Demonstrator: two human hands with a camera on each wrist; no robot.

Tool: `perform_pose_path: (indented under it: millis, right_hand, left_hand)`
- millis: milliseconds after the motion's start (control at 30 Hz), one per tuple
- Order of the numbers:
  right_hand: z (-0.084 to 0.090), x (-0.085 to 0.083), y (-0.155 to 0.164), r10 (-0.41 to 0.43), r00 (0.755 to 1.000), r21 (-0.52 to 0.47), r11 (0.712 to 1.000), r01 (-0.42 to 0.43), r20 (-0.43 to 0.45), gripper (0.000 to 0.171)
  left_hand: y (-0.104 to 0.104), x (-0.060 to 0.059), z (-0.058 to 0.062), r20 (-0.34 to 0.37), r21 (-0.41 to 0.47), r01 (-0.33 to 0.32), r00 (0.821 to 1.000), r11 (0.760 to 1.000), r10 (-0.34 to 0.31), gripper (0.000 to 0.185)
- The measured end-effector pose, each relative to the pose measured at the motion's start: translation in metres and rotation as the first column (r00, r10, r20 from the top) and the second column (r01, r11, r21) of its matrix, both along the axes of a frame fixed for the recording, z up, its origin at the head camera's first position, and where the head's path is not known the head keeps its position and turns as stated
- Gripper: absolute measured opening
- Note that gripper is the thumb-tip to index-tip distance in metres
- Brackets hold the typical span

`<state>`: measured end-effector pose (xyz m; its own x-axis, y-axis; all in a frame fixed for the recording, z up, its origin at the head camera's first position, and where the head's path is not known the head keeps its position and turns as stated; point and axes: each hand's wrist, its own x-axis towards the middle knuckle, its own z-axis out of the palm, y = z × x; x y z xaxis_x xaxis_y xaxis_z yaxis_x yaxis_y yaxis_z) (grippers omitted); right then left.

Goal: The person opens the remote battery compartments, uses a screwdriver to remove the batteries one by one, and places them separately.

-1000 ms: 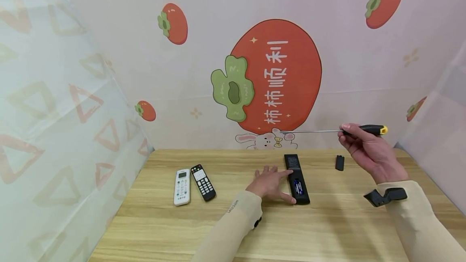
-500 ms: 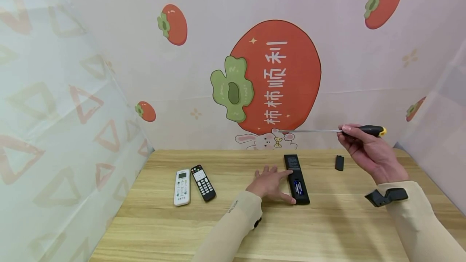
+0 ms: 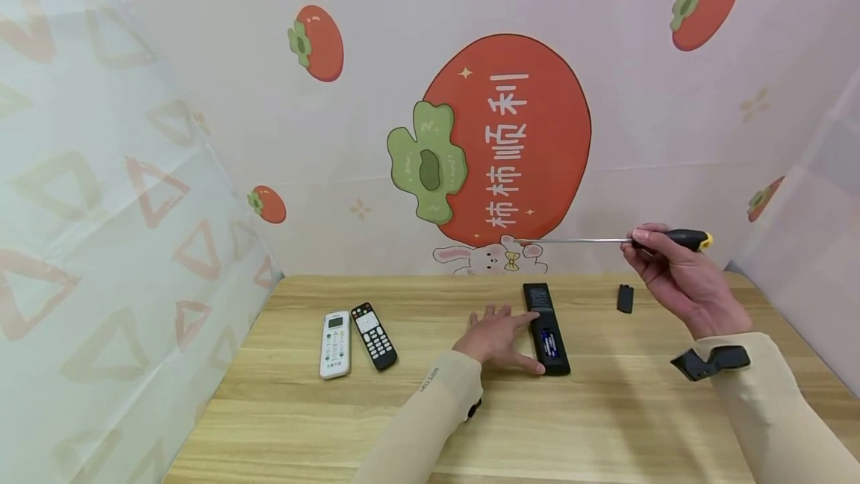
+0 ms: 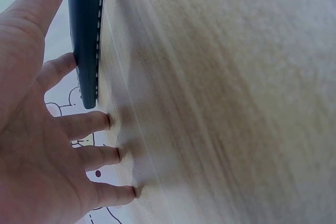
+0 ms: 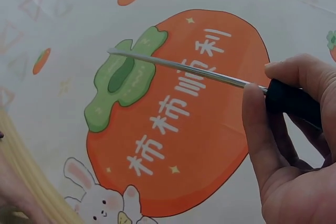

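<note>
A black remote control (image 3: 546, 327) lies back side up on the wooden table, its battery bay uncovered and blue batteries (image 3: 551, 344) showing inside. My left hand (image 3: 496, 340) rests beside it with fingers spread; thumb and index fingertip touch its left side. In the left wrist view, the other fingertips (image 4: 113, 155) of that hand press on the tabletop. Raised above the table, my right hand (image 3: 685, 282) grips a screwdriver (image 5: 294, 103) by its black and yellow handle, thumb and index finger near the shank. The long metal shank points left, held level in the head view.
A small black battery cover (image 3: 625, 299) lies to the right of the remote. On the left are a white remote control (image 3: 335, 346) and a black one with white buttons (image 3: 374, 336). A printed cloth wall (image 3: 336, 133) stands behind the table (image 3: 282, 424).
</note>
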<state>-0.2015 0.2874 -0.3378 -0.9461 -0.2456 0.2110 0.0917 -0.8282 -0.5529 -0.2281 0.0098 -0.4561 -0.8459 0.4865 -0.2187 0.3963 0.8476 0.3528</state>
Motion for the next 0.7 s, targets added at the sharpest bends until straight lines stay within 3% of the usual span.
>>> perform_pose_path:
  millis: [367, 700]
  right_hand:
    - [-0.001, 0.0009, -0.0008, -0.068, 0.996, 0.146, 0.986, 0.077, -0.062, 0.028]
    - [-0.0026, 0.0012, -0.0003, -0.027, 0.999, 0.047, 0.998, 0.029, -0.041, 0.031]
  left_hand:
    - [0.0007, -0.0011, -0.0012, -0.004, -0.006, -0.004, 1.0, 1.0, 0.004, 0.095]
    - [0.0003, -0.0002, 0.0, 0.006, 0.004, -0.008, 1.0, 1.0, 0.008, 0.094]
